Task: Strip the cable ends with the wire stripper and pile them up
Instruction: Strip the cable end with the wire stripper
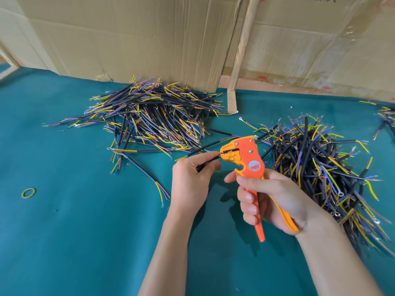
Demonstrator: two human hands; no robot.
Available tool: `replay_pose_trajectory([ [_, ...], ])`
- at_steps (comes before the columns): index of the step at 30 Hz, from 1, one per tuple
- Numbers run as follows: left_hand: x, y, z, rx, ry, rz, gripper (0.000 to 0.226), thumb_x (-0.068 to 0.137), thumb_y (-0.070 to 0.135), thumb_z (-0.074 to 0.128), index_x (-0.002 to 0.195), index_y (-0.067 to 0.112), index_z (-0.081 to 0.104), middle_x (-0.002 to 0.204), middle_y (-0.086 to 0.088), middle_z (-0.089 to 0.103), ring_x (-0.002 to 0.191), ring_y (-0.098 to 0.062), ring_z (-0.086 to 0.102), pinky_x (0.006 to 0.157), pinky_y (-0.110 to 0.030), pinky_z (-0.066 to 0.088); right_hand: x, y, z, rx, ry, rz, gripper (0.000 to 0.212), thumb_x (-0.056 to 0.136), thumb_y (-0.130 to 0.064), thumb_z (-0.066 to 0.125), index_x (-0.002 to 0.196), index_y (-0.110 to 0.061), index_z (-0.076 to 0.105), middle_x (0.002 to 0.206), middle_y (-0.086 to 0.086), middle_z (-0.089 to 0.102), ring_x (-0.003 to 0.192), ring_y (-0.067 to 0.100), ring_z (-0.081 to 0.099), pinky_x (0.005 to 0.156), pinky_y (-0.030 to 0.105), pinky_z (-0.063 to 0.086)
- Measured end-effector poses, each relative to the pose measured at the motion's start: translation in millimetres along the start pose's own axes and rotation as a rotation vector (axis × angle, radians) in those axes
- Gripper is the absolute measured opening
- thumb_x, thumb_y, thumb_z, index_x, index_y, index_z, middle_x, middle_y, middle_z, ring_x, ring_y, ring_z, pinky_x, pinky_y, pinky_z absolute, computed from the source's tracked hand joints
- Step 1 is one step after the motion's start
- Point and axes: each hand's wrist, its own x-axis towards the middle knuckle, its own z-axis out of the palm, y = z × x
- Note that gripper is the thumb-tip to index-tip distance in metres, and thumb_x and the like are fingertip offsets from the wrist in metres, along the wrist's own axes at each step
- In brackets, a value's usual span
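Observation:
My right hand grips the handles of an orange and yellow wire stripper, its jaws pointing left. My left hand pinches a short black cable whose end sits in the stripper's jaws. A large pile of black cables with yellow, blue and purple cores lies at the back left of the teal table. A second pile of cables lies to the right, just behind my right hand.
The teal table cloth covers the surface. Cardboard sheets and a wooden stick stand at the back. A yellow-green rubber band lies at the left. A few more cables show at the right edge.

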Motion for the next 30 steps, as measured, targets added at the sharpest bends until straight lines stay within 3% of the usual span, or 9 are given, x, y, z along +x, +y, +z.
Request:
replay_pose_trajectory([
  [4,1,-2,2,0.009,0.010,0.017,0.023,0.092,0.007,0.070,0.101,0.025,0.081,0.067,0.018,0.070,0.058,0.003,0.051,0.062,-0.016,0.042,7,5,4,0.024,0.071,-0.079,0.022,0.086,-0.020,0.074,0.101,-0.004,0.075,0.058,0.004,0.034,0.038,0.013,0.032,0.036,0.021,0.032],
  [7,1,-1,3,0.010,0.011,0.010,0.022,0.094,0.009,0.068,0.104,0.024,0.081,0.073,0.014,0.074,0.059,0.002,0.054,0.064,-0.017,0.044,9,7,3,0.026,0.082,-0.082,0.026,0.089,-0.021,0.070,0.105,-0.001,0.074,0.057,0.004,0.033,0.036,0.013,0.031,0.035,0.021,0.031],
  [11,1,0,3,-0.011,0.001,-0.001,0.021,0.094,0.011,0.068,0.102,0.026,0.080,0.080,0.011,0.077,0.069,-0.009,0.066,0.073,-0.027,0.055,7,7,1,0.035,0.018,-0.069,0.034,0.086,-0.021,0.073,0.111,0.001,0.072,0.063,0.008,0.046,0.044,0.019,0.043,0.043,0.028,0.039],
  [16,0,-1,6,-0.059,0.035,-0.009,0.014,0.090,0.018,0.071,0.087,0.029,0.079,0.073,0.005,0.073,0.062,-0.010,0.059,0.071,-0.041,0.057,9,5,-6,0.110,0.067,-0.136,0.034,0.076,-0.013,0.076,0.106,0.001,0.072,0.088,0.027,0.064,0.066,0.035,0.062,0.062,0.044,0.055],
  [19,-2,-1,8,-0.077,0.005,-0.021,0.005,0.085,0.026,0.074,0.085,0.027,0.079,0.066,0.012,0.070,0.056,-0.005,0.055,0.063,-0.032,0.050,11,6,-10,0.124,0.157,-0.157,0.034,0.074,-0.013,0.076,0.106,-0.002,0.069,0.109,0.028,0.071,0.079,0.039,0.070,0.068,0.043,0.059],
  [22,-3,0,8,-0.075,-0.031,-0.005,0.010,0.088,0.018,0.077,0.083,0.026,0.080,0.065,0.014,0.071,0.055,0.001,0.052,0.060,-0.023,0.044,13,8,-10,0.139,0.160,-0.181,0.028,0.076,-0.011,0.074,0.103,-0.003,0.072,0.111,0.025,0.072,0.094,0.045,0.072,0.070,0.043,0.060],
  [26,-3,3,8,-0.074,-0.062,0.031,0.010,0.087,0.016,0.077,0.080,0.022,0.081,0.066,0.004,0.072,0.058,-0.008,0.053,0.058,-0.029,0.046,14,8,-7,0.173,0.131,-0.244,0.031,0.078,-0.009,0.072,0.107,0.001,0.072,0.111,0.027,0.070,0.099,0.044,0.071,0.073,0.042,0.060],
  [30,-4,3,9,-0.040,-0.048,0.036,0.012,0.083,0.023,0.075,0.071,0.025,0.078,0.053,-0.001,0.053,0.052,-0.010,0.037,0.051,-0.025,0.031,14,4,-9,0.192,0.166,-0.303,0.038,0.076,-0.011,0.072,0.112,0.001,0.068,0.119,0.031,0.068,0.103,0.043,0.071,0.075,0.038,0.061],
])
